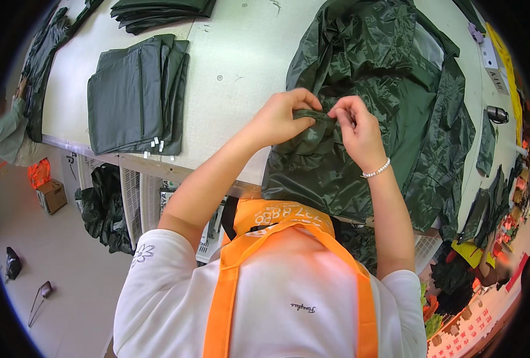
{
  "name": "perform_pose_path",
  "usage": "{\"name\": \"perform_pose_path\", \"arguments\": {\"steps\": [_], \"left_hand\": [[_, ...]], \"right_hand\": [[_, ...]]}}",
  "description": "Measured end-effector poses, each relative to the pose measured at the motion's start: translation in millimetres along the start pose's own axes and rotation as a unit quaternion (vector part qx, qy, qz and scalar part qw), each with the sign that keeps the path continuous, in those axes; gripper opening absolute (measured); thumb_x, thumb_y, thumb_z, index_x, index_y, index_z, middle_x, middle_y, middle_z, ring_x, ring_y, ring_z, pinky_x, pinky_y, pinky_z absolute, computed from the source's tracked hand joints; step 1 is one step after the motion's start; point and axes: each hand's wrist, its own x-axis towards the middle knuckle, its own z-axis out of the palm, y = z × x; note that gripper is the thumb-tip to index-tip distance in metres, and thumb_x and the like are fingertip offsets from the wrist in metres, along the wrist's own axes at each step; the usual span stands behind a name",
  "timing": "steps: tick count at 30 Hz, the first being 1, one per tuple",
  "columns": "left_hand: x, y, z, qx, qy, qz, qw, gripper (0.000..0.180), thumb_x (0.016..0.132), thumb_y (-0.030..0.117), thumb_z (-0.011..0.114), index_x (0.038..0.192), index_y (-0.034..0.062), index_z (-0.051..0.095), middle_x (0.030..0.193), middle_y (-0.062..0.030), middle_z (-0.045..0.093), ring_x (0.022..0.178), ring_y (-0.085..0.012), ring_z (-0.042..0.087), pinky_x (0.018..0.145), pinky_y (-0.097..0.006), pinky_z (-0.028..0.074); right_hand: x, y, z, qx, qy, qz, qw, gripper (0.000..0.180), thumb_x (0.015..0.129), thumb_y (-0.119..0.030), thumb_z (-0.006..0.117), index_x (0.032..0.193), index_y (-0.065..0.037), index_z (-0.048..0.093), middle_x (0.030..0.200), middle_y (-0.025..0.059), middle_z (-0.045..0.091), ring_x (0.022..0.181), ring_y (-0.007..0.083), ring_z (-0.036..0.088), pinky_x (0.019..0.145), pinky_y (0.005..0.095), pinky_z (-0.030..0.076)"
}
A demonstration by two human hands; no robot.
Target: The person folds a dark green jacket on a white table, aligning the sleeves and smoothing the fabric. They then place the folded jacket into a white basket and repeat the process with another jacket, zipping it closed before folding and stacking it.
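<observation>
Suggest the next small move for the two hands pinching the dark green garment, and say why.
Probably smooth the bunched fold flat: the left hand and right hand both pinch a small crumpled edge of the green garment, which lies rumpled on the white table.

A single head-worn fisheye view looks steeply down from above the person's chest onto the near edge of the worktop (241, 65). It faces away from the body across the worktop, close over it, with straight edges bowing toward the dark rim.
</observation>
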Motion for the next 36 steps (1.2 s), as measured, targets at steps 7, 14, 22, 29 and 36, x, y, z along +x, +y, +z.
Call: {"name": "perform_pose_path", "arguments": {"steps": [7,14,22,29,36], "left_hand": [[1,17,-3,-0.027,0.004,0.002,1.000,0.039,0.077,-0.006,0.058,0.113,0.0035,0.047,0.092,-0.0070,0.067,0.083,-0.0063,0.057,0.070,-0.021,0.042],[6,1,-9,-0.087,-0.021,-0.037,0.995,0.032,0.082,-0.007,0.043,0.113,0.0007,0.046,0.086,-0.0079,0.069,0.081,-0.0075,0.058,0.071,-0.020,0.042],[4,8,-10,-0.046,-0.041,-0.065,0.996,0.021,0.085,0.012,0.063,0.100,-0.0026,0.061,0.075,0.0012,0.063,0.070,-0.0042,0.054,0.063,-0.019,0.042],[1,11,0,-0.026,0.025,-0.083,0.996,0.029,0.073,0.016,0.076,0.093,-0.0037,0.068,0.080,-0.0048,0.067,0.068,-0.0079,0.060,0.063,-0.023,0.049],[-1,16,-8,-0.164,0.037,-0.140,0.976,0.023,0.076,0.011,0.071,0.092,-0.0049,0.068,0.081,-0.0076,0.068,0.068,-0.0102,0.062,0.064,-0.023,0.050]], "right_hand": [[0,1,16,-0.012,0.063,-0.100,0.993,0.017,0.075,0.005,0.067,0.088,-0.005,0.066,0.094,0.0036,0.058,0.064,0.0132,0.057,0.057,0.0239,0.046],[1,-9,12,-0.108,-0.042,-0.112,0.987,0.023,0.071,0.012,0.054,0.087,-0.005,0.051,0.098,0.0078,0.051,0.067,0.0242,0.058,0.058,0.0327,0.048],[0,1,1,0.005,0.008,-0.072,0.997,0.013,0.082,0.008,0.054,0.090,-0.001,0.048,0.093,0.0077,0.051,0.067,0.0151,0.049,0.061,0.0252,0.043],[0,-4,7,0.028,-0.014,0.026,0.999,0.007,0.089,-0.004,0.056,0.092,-0.001,0.051,0.077,0.0032,0.050,0.065,0.0116,0.048,0.060,0.0234,0.041],[1,10,-14,0.307,-0.016,0.125,0.943,0.016,0.092,-0.017,0.057,0.100,-0.004,0.062,0.074,-0.0032,0.052,0.057,0.0033,0.040,0.050,0.0176,0.033]]}}
